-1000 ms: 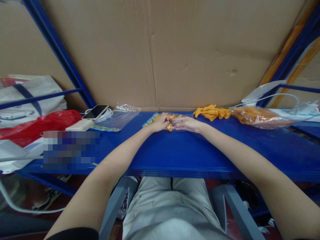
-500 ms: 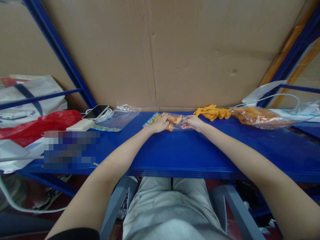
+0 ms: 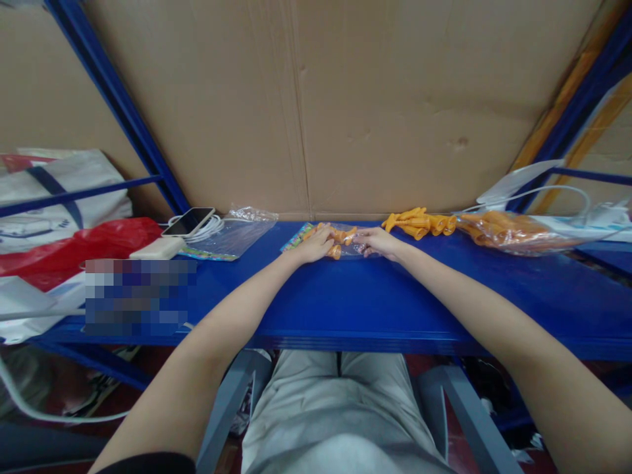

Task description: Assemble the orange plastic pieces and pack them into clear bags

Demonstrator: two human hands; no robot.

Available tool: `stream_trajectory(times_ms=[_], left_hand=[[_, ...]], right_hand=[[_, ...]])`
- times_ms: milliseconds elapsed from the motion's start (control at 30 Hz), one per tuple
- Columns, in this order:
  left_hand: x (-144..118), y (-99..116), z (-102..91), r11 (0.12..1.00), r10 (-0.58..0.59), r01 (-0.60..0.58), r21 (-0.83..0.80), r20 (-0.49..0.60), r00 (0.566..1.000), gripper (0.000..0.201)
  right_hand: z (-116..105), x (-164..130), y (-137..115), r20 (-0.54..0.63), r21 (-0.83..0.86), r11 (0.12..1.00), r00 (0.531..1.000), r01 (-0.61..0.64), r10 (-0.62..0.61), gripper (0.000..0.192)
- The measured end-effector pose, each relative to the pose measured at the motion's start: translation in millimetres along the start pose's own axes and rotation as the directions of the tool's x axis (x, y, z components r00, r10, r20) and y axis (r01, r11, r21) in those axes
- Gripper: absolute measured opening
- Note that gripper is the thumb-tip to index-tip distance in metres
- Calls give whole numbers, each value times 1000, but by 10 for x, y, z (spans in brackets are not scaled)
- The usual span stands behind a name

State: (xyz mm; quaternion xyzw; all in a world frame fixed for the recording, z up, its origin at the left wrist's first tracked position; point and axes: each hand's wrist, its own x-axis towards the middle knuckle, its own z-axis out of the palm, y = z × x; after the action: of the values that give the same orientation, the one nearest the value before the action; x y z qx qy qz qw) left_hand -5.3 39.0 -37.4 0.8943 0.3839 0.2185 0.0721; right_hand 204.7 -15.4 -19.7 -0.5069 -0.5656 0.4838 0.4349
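Note:
A clear plastic bag [image 3: 349,251] with a colourful printed header lies flat at the back of the blue table. Inside it are orange plastic pieces with flared, horn-like ends [image 3: 336,251]. My left hand [image 3: 318,245] lies over the header side of the bag, its fingers curled onto the plastic and the pieces. At the bag's right end, my right hand [image 3: 370,242] has its fingers bent together on the plastic. Just beyond my right hand is a loose pile of similar orange pieces [image 3: 417,222].
More orange pieces fill a clear bag [image 3: 508,232] at the right. On the left lie a flat clear bag [image 3: 237,237], a phone [image 3: 189,222] on a coiled white cable, a white power bank [image 3: 158,248] and a red plastic bag [image 3: 113,240]. A cardboard wall [image 3: 306,118] stands behind.
My right hand has moved slightly left and its fingers have closed onto the bag's right end. My left hand stays in nearly the same place.

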Motion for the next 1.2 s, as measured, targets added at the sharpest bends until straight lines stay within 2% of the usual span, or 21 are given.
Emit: stream_trajectory(times_ms=[100,200,233,300,333,400,467,567,700,833,967,1067,1133,1200], left_hand=[[25,-69,5,1000,-30,30,3,3,1000,23],[59,-157,0,998,-51,51,-20,7,999,26],[70,-181,-5,998,-50,50,-26,12,999,26],[87,-219,-18,997,-67,68,-32,20,998,26],[93,-234,-25,996,-88,89,-31,20,996,26],[98,-264,-40,991,-135,135,-24,11,991,27],[96,-307,-57,987,-158,158,-7,4,987,29],[81,-402,-88,982,-189,189,20,1,982,30],[49,-523,-124,972,-230,231,29,-40,972,30],[10,-550,-140,984,-172,175,39,-61,983,30],[-26,-512,-158,990,-122,125,60,-57,991,32],[-40,-477,-178,990,-111,115,77,-52,992,32],[-43,-456,-189,989,-117,120,88,-43,992,33],[-46,-437,-195,987,-126,129,97,-34,991,34]], right_hand=[[-57,24,-25,-109,-83,994,991,68,-77,11],[-214,29,-87,-233,-375,921,952,102,-200,16],[-285,19,-110,-261,-513,854,930,93,-258,20],[-438,-19,-148,-227,-778,624,896,69,-382,26],[-513,-43,-161,-229,-858,514,889,9,-398,28],[-649,-93,-172,-271,-924,359,887,-131,-373,31],[-761,-132,-170,-318,-936,263,879,-232,-356,35],[-888,-157,-149,-362,-931,185,847,-313,-389,39],[-1013,-127,-78,-398,-917,138,844,-374,-359,42],[-1116,-48,24,-404,-914,118,859,-387,-315,45],[-1206,16,100,-401,-916,134,844,-379,-356,39],[-1246,47,114,-385,-921,222,825,-319,-413,39],[-1254,69,104,-391,-908,337,796,-250,-462,41],[-1252,97,85,-415,-873,459,744,-164,-524,45]])
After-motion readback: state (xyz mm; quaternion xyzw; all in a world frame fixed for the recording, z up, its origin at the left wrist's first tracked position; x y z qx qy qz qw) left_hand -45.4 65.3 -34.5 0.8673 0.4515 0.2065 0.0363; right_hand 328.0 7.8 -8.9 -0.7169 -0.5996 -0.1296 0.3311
